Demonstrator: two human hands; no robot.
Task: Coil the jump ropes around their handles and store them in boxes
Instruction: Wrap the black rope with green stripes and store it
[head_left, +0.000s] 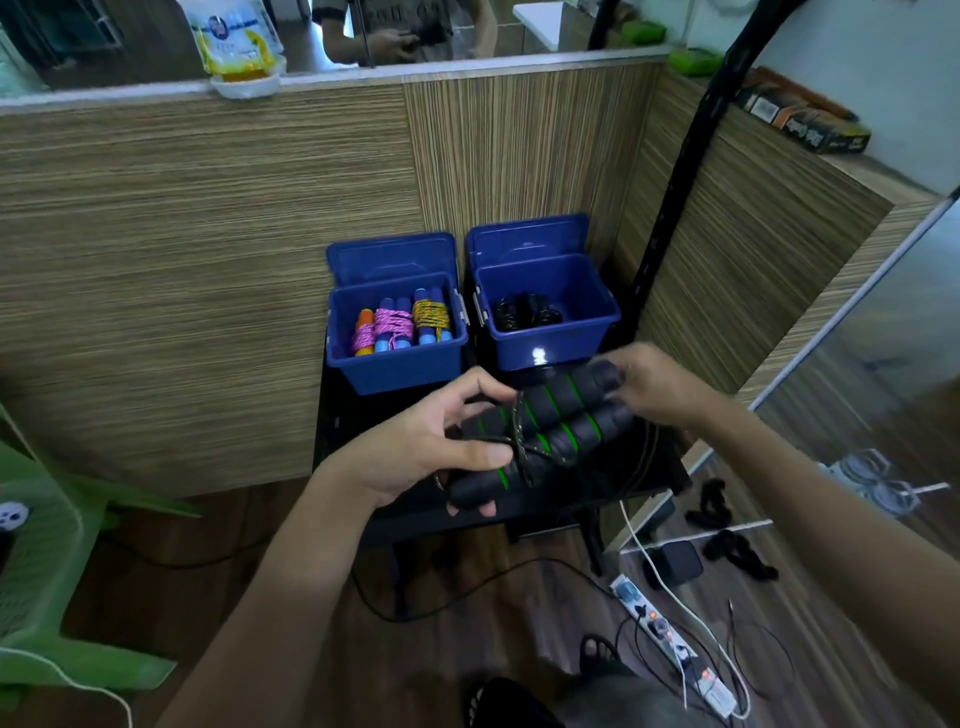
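Two foam-ribbed black handles (545, 431); left hand (441, 447) grips them.

Two open storage boxes sit side by side at the back of the surface (519, 512), the left box (397, 358) holding coiled jump ropes (400, 325), the right box (550, 338) one coiled rope (524, 312).

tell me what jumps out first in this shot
Two hands, left hand and right hand, grip a pair of black handles with green rings at centre. Behind them stand two open blue boxes: the left box holds colourful coiled ropes, the right box black ones.
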